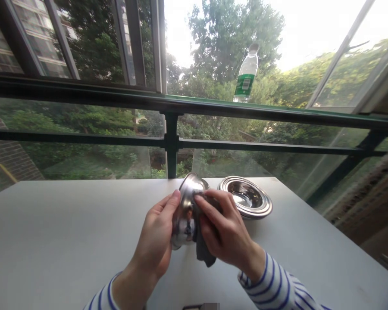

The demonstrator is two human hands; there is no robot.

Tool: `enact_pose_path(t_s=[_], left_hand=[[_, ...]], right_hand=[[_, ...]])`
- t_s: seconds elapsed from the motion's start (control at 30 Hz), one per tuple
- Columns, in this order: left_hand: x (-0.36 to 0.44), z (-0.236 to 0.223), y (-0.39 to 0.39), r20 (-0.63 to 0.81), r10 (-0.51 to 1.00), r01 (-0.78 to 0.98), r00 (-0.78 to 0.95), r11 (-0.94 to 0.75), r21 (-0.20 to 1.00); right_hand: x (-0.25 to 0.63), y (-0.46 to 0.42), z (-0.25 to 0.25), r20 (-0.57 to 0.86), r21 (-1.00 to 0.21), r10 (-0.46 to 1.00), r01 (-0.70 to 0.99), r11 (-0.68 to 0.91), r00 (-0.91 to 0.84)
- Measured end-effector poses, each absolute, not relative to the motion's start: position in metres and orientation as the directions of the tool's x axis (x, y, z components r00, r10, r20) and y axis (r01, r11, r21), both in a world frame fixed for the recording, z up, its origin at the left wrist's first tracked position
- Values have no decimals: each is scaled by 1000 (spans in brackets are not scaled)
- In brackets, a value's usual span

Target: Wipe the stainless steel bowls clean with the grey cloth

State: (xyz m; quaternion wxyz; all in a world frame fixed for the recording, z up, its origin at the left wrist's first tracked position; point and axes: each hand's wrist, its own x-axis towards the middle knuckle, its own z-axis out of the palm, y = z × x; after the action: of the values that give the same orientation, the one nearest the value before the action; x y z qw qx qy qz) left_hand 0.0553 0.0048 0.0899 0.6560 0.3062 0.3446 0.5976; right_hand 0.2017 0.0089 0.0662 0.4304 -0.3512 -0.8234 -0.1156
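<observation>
A shiny metal bowl (185,215) is tilted on its side above the table, its outer wall turned toward my right hand. My left hand (158,232) grips its rim, thumb on the near edge. A dark grey cloth (204,249) is bunched in my right hand (226,228), whose fingers press it against the bowl's outside. The lower part of the cloth hangs below the fingers. Just beyond my right hand stands a stack of metal bowls (265,207), open side up; its left edge is partly hidden by the hand.
The white table (67,241) reaches to a window with a dark green railing (116,98). On the railing ledge stands a clear plastic bottle with a green label (245,84). A small dark-edged object (192,307) shows at the bottom edge of the view. Trees are outside.
</observation>
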Motion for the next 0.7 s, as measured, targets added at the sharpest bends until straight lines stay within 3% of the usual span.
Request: enact_pose_path(t_s=[0.13, 0.33, 0.43, 0.57, 0.63, 0.7], left_hand=[[54, 91, 6, -77, 996, -631, 41, 86, 771], [54, 91, 4, -60, 988, -585, 140, 131, 800], [54, 88, 4, -65, 988, -519, 141, 129, 845], [55, 83, 4, -76, 984, -444, 161, 141, 885], [55, 83, 3, -69, 984, -437, 162, 135, 889], [54, 83, 3, -48, 989, -441, 143, 107, 891]], right_hand=[[195, 2, 61, 791, 47, 358, 632, 773, -496], [195, 3, 58, 807, 96, 303, 619, 779, -506], [200, 9, 62, 830, 35, 332, 636, 771, -449], [206, 13, 70, 833, -248, 517, 701, 669, -198], [205, 10, 71, 833, -246, 515, 699, 672, -202], [202, 6, 70, 837, -123, 441, 674, 728, -324]])
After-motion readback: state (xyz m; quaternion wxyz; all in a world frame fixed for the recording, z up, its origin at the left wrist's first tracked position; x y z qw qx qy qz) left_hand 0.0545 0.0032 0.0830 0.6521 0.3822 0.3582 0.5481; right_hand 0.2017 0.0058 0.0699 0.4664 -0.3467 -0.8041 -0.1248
